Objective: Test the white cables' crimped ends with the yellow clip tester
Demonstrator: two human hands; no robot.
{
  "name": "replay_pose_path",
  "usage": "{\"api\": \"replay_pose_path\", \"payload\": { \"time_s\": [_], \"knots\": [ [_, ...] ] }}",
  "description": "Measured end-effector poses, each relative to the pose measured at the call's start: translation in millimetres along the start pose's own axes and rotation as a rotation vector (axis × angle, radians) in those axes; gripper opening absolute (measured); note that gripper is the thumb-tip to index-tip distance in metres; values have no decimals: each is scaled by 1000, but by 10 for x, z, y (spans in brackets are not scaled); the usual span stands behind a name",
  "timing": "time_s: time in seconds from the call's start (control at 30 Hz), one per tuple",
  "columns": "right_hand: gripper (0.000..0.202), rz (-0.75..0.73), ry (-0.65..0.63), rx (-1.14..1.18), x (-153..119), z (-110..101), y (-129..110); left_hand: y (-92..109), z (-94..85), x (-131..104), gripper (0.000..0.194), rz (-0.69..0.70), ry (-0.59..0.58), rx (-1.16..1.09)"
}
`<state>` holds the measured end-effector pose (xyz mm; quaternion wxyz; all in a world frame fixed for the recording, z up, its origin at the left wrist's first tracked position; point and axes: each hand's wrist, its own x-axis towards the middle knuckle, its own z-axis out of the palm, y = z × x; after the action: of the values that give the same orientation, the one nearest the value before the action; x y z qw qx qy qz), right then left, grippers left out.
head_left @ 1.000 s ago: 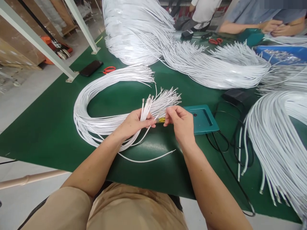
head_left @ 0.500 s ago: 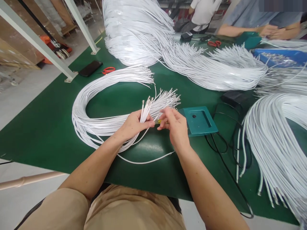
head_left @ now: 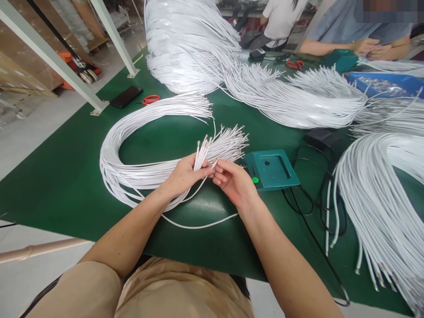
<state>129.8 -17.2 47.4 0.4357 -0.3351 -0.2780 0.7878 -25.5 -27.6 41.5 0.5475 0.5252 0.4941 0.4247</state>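
A long loop of white cables (head_left: 111,145) lies curved on the table, its cut ends with small metal tips fanned out to the right. My left hand (head_left: 187,174) is closed around several of these cables, whose tips stick up above the fingers. Close against it, my right hand (head_left: 233,179) is closed, thumb and forefinger pinching one white cable (head_left: 214,164) near its end. Just right of that hand sits a green device (head_left: 273,170) with a sunken tray on top and a lit green button. One loose cable curves across the table below both hands.
Red-handled scissors (head_left: 150,99) and a black phone (head_left: 126,96) lie at the left. A large coil of white cables (head_left: 192,44) stands at the back, with more bundles to the right. A blue tray (head_left: 387,84) holds small metal parts. Across the table, a co-worker's hands (head_left: 371,47) are at work.
My right hand has moved left to my left hand, and its fingers have closed on a cable end. A green light now shows on the device. My left hand has stayed in place.
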Motion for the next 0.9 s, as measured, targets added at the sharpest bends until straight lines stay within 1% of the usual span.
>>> {"api": "replay_pose_path", "payload": {
  "time_s": [0.07, 0.13, 0.2, 0.27, 0.3, 0.4, 0.53, 0.63, 0.77, 0.9],
  "knots": [
    [23, -11, 26, -12, -2, 7, -3, 10, 10, -1, 23, -13, -10, -21],
    [18, -71, 74, -72, -11, 16, -14, 37, 24, -6, 19, -15, -49, -25],
    [26, -115, 92, -117, -18, 22, -28, 63, 41, -12, 17, -15, -91, -24],
    [35, -112, 88, -138, -19, 23, -36, 76, 57, -18, 16, -18, -116, -19],
    [36, -100, 88, -144, -17, 22, -36, 75, 62, -20, 16, -23, -122, -16],
    [33, -52, 94, -145, -5, 9, -29, 60, 61, -22, 16, -24, -127, 1],
    [31, -24, 46, -81, 15, -27, -14, 51, 28, -17, 17, -13, -90, -5],
    [30, -31, 9, -51, 26, -51, -2, 62, 3, -14, 19, -1, -43, 6],
    [29, -82, 34, -74, 5, -39, 9, 72, -19, -10, 22, 11, 37, 98],
    [24, -150, 100, -141, -32, -1, 11, 70, -32, -6, 23, 22, 59, 124]
  ]
}}
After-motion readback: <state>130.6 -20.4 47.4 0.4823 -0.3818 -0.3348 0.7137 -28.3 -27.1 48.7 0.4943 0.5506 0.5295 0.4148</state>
